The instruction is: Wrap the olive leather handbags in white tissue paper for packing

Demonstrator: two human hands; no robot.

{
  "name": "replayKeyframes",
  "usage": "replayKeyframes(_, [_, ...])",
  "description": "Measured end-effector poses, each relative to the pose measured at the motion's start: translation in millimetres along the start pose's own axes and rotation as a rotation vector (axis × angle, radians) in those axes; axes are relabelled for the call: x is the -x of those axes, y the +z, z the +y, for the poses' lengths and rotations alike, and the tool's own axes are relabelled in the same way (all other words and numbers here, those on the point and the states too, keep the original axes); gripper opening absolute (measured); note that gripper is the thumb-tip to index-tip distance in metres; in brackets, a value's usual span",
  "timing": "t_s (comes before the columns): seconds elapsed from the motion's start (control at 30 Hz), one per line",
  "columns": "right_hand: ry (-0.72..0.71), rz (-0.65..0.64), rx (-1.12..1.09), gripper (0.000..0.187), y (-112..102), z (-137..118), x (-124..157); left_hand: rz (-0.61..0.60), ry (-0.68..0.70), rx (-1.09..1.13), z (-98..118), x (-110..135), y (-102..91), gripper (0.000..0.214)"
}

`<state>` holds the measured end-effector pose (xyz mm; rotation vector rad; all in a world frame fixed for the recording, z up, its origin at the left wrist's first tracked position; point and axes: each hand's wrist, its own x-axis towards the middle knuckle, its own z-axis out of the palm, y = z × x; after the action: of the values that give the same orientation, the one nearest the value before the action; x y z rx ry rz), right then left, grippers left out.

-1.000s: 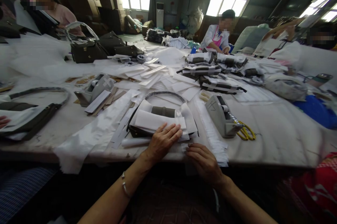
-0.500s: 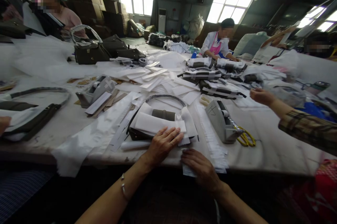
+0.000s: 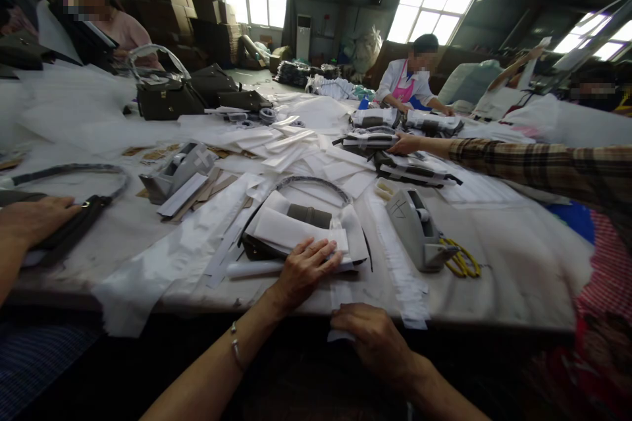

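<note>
In the head view, the left hand (image 3: pixel 307 269) lies palm down, its grip unclosed and fingers lightly spread, over the white sheet (image 3: pixel 289 231) on the bag (image 3: pixel 309 215). The bag lies at the middle of the worktop (image 3: pixel 498 276), near its front edge, its handle (image 3: pixel 313 182) arched away. The right hand (image 3: pixel 368 332) is at that edge, fingers bent over a pale strip (image 3: pixel 340 290) (its thumb is hidden, so I cannot tell whether the grip pinches it). A grey dispenser (image 3: pixel 407 226) stands right of the bag, beside yellow loops (image 3: pixel 463 259).
</note>
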<state>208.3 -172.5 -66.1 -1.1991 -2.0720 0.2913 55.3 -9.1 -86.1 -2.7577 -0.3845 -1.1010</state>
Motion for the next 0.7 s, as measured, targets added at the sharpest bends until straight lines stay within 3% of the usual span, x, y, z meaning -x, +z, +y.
replayKeyframes(0.1, [0.065,-0.131,-0.207,0.023,-25.5,-10.4,-29.6,-0.008,-0.003,0.013,1.3,0.8,-0.6,0.032])
replayKeyframes(0.23, [0.127,0.051,-0.186,0.014,-58.5,1.8,-78.5,0.011,-0.004,0.033,2.0,1.4,-0.5,0.028])
replayKeyframes(0.3, [0.073,0.044,-0.073,0.013,-63.4,22.4,-92.6,0.027,-0.016,0.041,2.4,1.1,-0.2,0.028])
replayKeyframes(0.47, [0.102,-0.070,-0.020,0.007,-59.1,66.8,-89.4,0.053,-0.096,0.118,4.7,0.1,2.0,0.027])
replayKeyframes(0.57, [0.137,-0.100,-0.044,0.015,-61.0,69.4,-80.5,0.076,-0.148,0.143,6.6,0.0,2.9,0.025])
replayKeyframes(0.7, [0.033,-0.109,0.016,0.029,-57.4,66.0,-68.1,0.049,-0.181,0.098,10.5,-0.8,0.0,0.029])
